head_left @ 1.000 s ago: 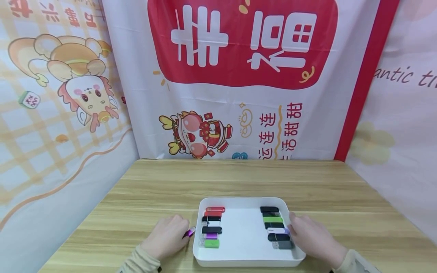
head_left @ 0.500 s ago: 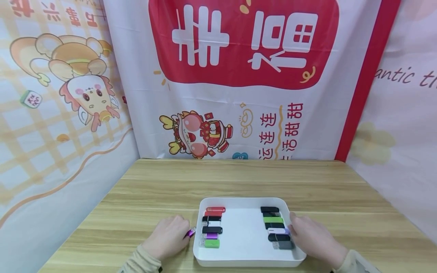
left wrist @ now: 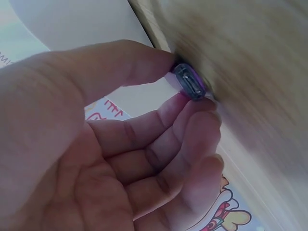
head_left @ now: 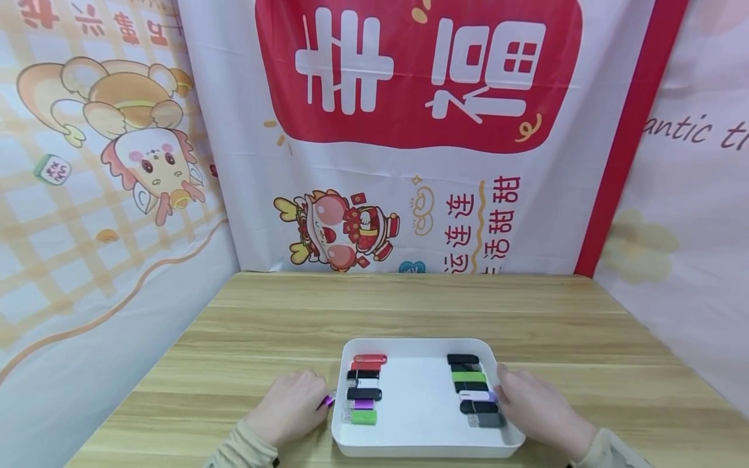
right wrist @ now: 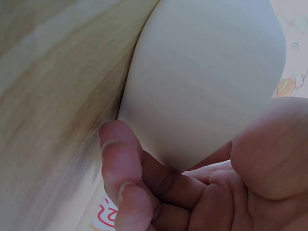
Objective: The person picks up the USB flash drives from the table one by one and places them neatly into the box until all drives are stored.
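Note:
Left of the white tray (head_left: 427,450), my left hand (head_left: 289,406) pinches a purple USB flash drive (head_left: 329,399) between thumb and fingers, close to the tray's side wall. The left wrist view shows the end of that flash drive (left wrist: 190,83) just above the wooden surface. On the opposite side, my right hand (head_left: 541,409) holds the tray by its right wall. Its fingers (right wrist: 122,166) curl below the tray's outer wall (right wrist: 202,72) in the right wrist view. Inside the tray lie two columns of flash drives, among them a green one (head_left: 364,417) and a grey one (head_left: 490,420).
The tray stands near the front of a wooden table (head_left: 409,305). Printed cloths enclose the table at the back (head_left: 538,214), left and right. Between the two columns of drives, the white tray floor shows.
My left hand has shifted very slightly right, bringing the purple flash drive a bit nearer the tray. The right hand and the tray look the same.

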Motion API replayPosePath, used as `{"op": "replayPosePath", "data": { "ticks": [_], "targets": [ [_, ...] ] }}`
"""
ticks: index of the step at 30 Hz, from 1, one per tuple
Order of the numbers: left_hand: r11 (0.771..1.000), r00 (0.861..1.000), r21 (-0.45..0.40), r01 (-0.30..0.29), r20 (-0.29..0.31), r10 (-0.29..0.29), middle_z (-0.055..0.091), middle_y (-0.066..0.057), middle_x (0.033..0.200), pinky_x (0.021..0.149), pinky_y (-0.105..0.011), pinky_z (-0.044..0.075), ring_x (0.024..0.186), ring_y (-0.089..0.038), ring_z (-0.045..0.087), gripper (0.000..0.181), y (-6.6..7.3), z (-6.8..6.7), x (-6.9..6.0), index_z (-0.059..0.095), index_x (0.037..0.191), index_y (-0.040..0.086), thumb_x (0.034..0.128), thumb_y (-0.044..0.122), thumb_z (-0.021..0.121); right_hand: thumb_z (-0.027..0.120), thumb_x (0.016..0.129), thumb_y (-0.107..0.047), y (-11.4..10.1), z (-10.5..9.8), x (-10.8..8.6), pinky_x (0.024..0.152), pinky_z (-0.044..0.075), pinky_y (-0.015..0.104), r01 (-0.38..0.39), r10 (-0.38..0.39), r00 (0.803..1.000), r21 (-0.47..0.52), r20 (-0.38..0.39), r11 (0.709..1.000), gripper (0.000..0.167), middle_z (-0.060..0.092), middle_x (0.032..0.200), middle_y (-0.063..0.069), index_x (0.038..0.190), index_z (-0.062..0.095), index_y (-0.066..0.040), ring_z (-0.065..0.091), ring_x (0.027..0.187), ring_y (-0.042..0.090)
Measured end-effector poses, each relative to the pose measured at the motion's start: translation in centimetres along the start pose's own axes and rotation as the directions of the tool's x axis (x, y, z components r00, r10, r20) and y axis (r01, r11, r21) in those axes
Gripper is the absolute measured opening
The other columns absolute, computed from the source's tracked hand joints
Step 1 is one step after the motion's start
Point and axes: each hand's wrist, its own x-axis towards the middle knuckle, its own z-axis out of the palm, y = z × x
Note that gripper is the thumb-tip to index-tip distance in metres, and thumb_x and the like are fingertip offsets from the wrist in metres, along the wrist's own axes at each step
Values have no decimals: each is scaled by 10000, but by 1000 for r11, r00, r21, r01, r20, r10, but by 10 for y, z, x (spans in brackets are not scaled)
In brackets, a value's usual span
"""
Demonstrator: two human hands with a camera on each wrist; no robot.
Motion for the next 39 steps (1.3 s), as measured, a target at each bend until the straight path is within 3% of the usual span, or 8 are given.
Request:
{"op": "replayPosePath", "data": {
  "ticks": [5,12,18,32,39],
  "targets": [
    [1000,1000,-18,-11,-6,11,405,56,569,408,-259,342,480,-85,367,359,-1,1,0,428,588,187,781,71,708,636,921,-89,-1,-1,-1,528,439,359,-9,9,1000,5,13,1000,471,635,842,131,1269,499,197,496,633,191],
    [997,999,-68,24,24,-23,411,61,579,400,-243,344,469,-70,372,321,-3,0,-1,458,599,181,774,75,705,632,930,-88,-1,-1,0,547,446,351,-32,31,998,18,54,999,477,641,876,126,1289,486,190,508,650,186],
    [994,997,-88,72,38,-69,426,44,607,410,-259,357,484,-78,386,310,-4,-10,-3,469,608,176,783,109,716,642,920,-93,0,0,-1,531,445,355,-15,15,1000,3,19,1000,472,642,864,134,1273,503,187,505,646,188],
    [994,994,-23,105,-19,-105,410,49,602,411,-263,343,497,-75,388,331,-8,-20,3,448,604,193,802,193,713,646,914,-83,0,-1,-1,515,436,356,5,-5,1000,9,-7,1000,455,633,834,127,1255,514,189,496,631,189],
    [993,994,-62,101,-38,-103,412,70,592,403,-237,325,489,-44,365,319,-11,-24,5,474,623,195,836,207,710,641,921,-95,-1,-2,-2,525,442,356,-2,2,1000,5,4,1000,476,632,831,121,1272,499,193,495,624,181]
  ]
}}
